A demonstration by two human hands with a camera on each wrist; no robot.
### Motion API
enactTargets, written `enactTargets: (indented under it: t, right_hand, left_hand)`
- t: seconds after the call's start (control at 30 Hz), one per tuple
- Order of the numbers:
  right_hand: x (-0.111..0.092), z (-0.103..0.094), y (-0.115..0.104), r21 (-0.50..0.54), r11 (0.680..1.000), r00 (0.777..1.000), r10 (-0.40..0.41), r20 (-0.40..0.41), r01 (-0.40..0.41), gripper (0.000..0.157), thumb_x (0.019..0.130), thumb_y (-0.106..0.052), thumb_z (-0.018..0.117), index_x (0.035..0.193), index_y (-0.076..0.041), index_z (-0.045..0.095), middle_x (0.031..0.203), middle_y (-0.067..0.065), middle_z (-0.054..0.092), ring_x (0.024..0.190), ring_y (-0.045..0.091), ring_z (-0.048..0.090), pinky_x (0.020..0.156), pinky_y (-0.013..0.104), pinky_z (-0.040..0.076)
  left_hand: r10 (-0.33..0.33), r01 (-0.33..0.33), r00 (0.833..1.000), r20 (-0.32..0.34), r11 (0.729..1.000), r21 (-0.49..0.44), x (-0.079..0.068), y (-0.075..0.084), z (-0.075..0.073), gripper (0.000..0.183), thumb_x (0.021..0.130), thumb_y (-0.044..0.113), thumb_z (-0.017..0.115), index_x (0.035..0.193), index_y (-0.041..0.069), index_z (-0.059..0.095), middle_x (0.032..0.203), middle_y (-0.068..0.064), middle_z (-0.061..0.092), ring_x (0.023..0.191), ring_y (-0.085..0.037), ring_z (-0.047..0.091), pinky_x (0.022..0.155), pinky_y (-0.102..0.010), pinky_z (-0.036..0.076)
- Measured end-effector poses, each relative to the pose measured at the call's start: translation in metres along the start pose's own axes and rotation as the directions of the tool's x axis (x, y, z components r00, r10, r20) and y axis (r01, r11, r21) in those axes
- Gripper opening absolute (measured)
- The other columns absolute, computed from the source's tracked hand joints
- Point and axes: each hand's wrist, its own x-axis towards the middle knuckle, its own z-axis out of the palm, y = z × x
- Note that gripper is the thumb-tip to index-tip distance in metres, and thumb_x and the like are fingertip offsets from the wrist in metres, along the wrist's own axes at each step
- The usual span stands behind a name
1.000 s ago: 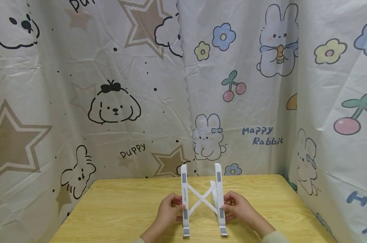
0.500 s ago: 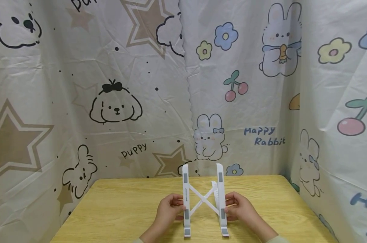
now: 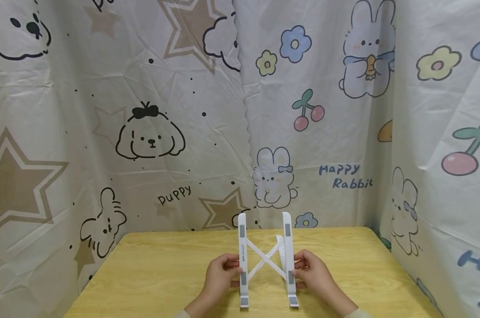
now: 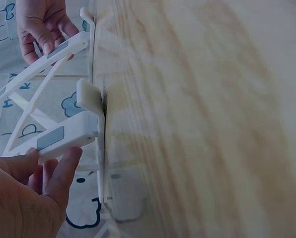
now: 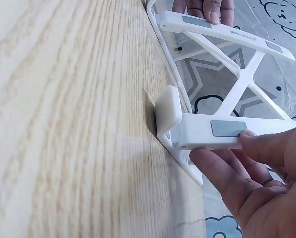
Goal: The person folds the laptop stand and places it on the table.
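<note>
A white folding stand (image 3: pixel 265 260) with two long rails and an X-shaped cross brace rests raised on the wooden table (image 3: pixel 164 274). My left hand (image 3: pixel 224 274) pinches the left rail (image 4: pixel 63 136) near its lower end, thumb on top and fingers beneath. My right hand (image 3: pixel 309 271) grips the right rail (image 5: pixel 212 131) the same way. In the left wrist view my left hand (image 4: pixel 29 188) is at the bottom left and the right hand (image 4: pixel 41 27) at the top. In the right wrist view my right hand (image 5: pixel 257 173) holds the rail beside its grey pad (image 5: pixel 227 128).
Cartoon-printed cloth sheets (image 3: pixel 152 132) hang behind the table and along its right side (image 3: pixel 442 176). The table's back edge runs just behind the stand. Bare wood lies to the left and right of the hands.
Hands and stand keep their places; only the head view has shifted slightly.
</note>
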Motion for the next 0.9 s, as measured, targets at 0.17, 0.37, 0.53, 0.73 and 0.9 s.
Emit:
enactTargets:
  t: [0.17,0.37,0.53,0.73,0.9]
  right_hand:
    - [0.002,0.0,0.001,0.024,1.0,1.0,0.013,0.003,-0.013,0.032,0.088,0.014,0.068,0.116,0.005,0.057,0.094,0.015,0.063,0.079,0.023,0.065,0.064,0.048,0.064]
    - [0.004,0.002,0.001,0.041,0.999,1.0,0.03,-0.004,-0.029,0.031,0.087,0.014,0.067,0.115,0.004,0.057,0.095,0.015,0.062,0.08,0.023,0.065,0.065,0.047,0.064]
    - [0.004,0.003,0.0,0.047,0.998,0.999,0.035,-0.008,-0.034,0.033,0.086,0.015,0.068,0.115,0.005,0.057,0.095,0.015,0.062,0.08,0.023,0.066,0.065,0.048,0.065]
    - [0.004,0.007,0.0,0.056,0.997,0.999,0.045,-0.023,-0.044,0.033,0.086,0.016,0.068,0.115,0.005,0.057,0.095,0.016,0.062,0.079,0.023,0.065,0.064,0.05,0.064]
    - [0.004,0.009,0.001,0.063,0.997,0.998,0.05,-0.034,-0.048,0.033,0.086,0.017,0.068,0.114,0.005,0.057,0.095,0.017,0.062,0.078,0.024,0.065,0.064,0.051,0.064]
  left_hand:
    - [-0.011,0.011,1.0,0.001,1.0,0.004,0.001,0.003,0.002,0.027,0.087,-0.009,0.074,0.112,-0.004,0.069,0.098,-0.014,0.065,0.084,-0.017,0.066,0.065,-0.047,0.065]
    - [-0.016,0.016,1.0,-0.001,1.0,0.003,0.003,0.004,0.006,0.026,0.087,-0.01,0.072,0.112,-0.004,0.067,0.099,-0.015,0.064,0.082,-0.016,0.066,0.064,-0.046,0.065]
    - [-0.005,0.005,1.0,-0.004,1.0,0.018,0.005,0.001,0.01,0.027,0.087,-0.011,0.071,0.113,-0.005,0.067,0.1,-0.017,0.063,0.082,-0.017,0.064,0.064,-0.048,0.064]
    - [0.009,-0.008,1.0,-0.012,0.999,0.053,0.006,-0.001,0.016,0.027,0.088,-0.011,0.071,0.113,-0.003,0.067,0.1,-0.017,0.064,0.082,-0.017,0.063,0.061,-0.046,0.064]
    - [0.014,-0.014,1.0,-0.001,0.998,0.059,0.007,0.001,0.02,0.026,0.088,-0.011,0.07,0.112,-0.001,0.066,0.1,-0.015,0.063,0.082,-0.018,0.062,0.06,-0.041,0.064]
